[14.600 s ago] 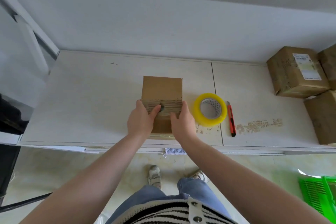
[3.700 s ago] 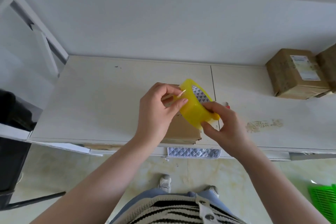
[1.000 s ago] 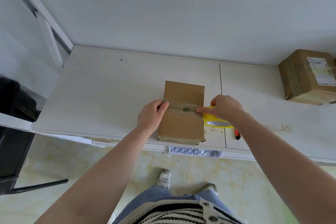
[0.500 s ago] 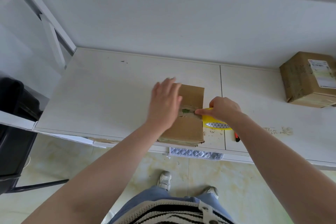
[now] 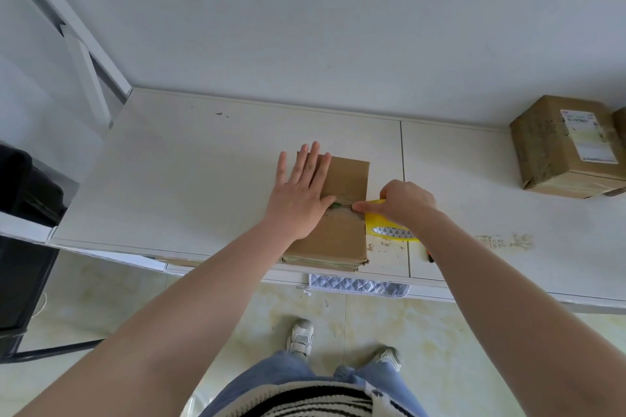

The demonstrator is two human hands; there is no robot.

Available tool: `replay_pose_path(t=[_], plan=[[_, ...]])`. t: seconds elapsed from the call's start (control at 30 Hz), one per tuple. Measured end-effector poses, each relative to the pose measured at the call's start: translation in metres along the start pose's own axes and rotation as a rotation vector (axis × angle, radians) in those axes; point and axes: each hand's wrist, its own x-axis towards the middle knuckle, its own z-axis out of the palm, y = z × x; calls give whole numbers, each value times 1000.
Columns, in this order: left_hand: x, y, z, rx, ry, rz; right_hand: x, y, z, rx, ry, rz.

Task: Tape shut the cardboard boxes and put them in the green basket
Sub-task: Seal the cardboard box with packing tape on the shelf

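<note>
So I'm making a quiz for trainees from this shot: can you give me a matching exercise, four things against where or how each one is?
Things
1. left hand
2. right hand
3. tape roll
4. labelled box

States
A. far right of the table, by the wall
B. flat, fingers straight, on the box top
C. yellow, at the box's right side
D. curled round the tape roll

The box meant in B and C is the box at the table's front edge.

Pairs: 1-B, 2-D, 3-C, 4-A
</note>
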Motion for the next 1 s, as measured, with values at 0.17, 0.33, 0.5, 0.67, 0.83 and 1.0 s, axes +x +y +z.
replay_pose_path(t=[0.17, 0.33, 0.5, 0.67, 0.83, 1.0], plan=[[-2, -12, -20, 54, -24, -82, -2, 0, 2, 6, 20, 3], [5, 40, -43, -326, 271, 65, -6, -1, 0, 17, 32, 3], [1, 46, -8, -168, 55, 7, -10, -4, -2, 8, 14, 10], [-2, 44, -4, -205, 129, -30, -12, -5, -6, 12, 10, 15], [-5, 37, 3, -213, 25, -44, -14, -8, -10, 20, -29, -7], [-11, 15, -1, -408, 44, -18, -20, -5, -32, 193, -89, -151]])
